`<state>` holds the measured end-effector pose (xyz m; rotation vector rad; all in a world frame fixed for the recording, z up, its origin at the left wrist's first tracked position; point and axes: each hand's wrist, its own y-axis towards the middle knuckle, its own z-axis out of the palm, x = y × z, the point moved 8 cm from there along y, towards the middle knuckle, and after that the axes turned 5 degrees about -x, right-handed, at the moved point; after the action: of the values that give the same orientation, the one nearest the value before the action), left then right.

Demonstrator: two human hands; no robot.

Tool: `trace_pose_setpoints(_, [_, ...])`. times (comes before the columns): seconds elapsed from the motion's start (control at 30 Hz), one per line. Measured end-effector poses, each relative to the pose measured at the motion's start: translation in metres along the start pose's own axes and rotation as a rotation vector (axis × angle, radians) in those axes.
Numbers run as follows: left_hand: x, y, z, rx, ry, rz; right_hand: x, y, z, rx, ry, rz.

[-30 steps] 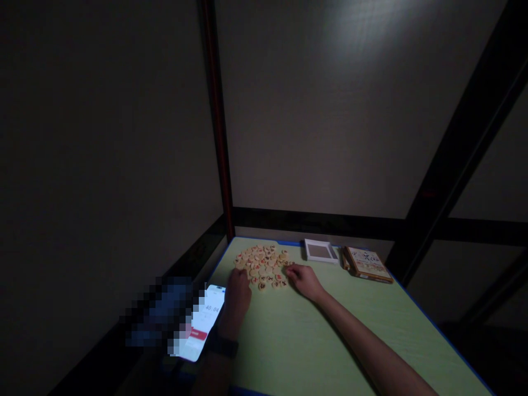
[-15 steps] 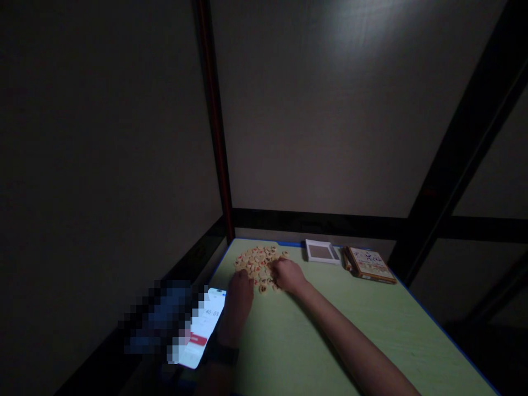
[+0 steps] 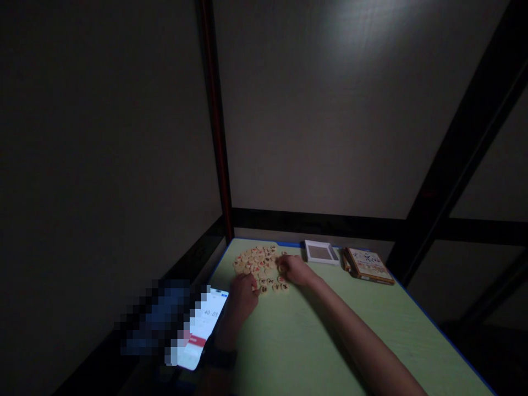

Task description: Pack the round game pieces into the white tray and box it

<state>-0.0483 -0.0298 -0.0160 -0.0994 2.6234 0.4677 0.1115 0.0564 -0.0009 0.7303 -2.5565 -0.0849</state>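
Round, pale Chinese chess pieces with red or black characters lie in a loose heap at the table's far left. In front of the heap, several pieces lie apart in short rows, faces up. My left hand rests at the near left edge of the pieces, fingers curled and closed at a piece beside the rows. My right hand is at the right side of the heap, its fingers pinched at a pale piece. The fingertips partly hide what each hand grips.
A pale green table with a blue edge stands against the wall. A lit phone showing a timer lies left of my left forearm. At the back are a shallow white tray and a printed box.
My right hand has moved a little to the right, away from the heap. My left hand has come slightly nearer and right. More pieces show in the front rows.
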Motion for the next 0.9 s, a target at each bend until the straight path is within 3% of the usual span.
trace_pose_setpoints(0.2, [0.005, 0.0, 0.005, 0.006, -0.075, 0.004, -0.037, -0.01, 0.005, 0.045, 0.234, 0.072])
trace_pose_setpoints(0.43, [0.003, 0.003, 0.013, -0.002, -0.155, 0.002, -0.034, -0.016, 0.011, 0.138, 0.314, 0.035])
trace_pose_setpoints(0.57, [0.0, 0.001, 0.011, 0.036, -0.19, -0.037, -0.023, -0.017, 0.0, 0.116, 0.228, -0.023])
trace_pose_setpoints(0.7, [-0.004, -0.001, 0.009, 0.013, -0.165, -0.019, 0.002, -0.012, -0.008, 0.031, 0.079, -0.111])
trace_pose_setpoints(0.9, [-0.005, 0.001, 0.007, -0.046, -0.131, -0.004, 0.049, 0.003, 0.012, 0.057, -0.176, -0.201])
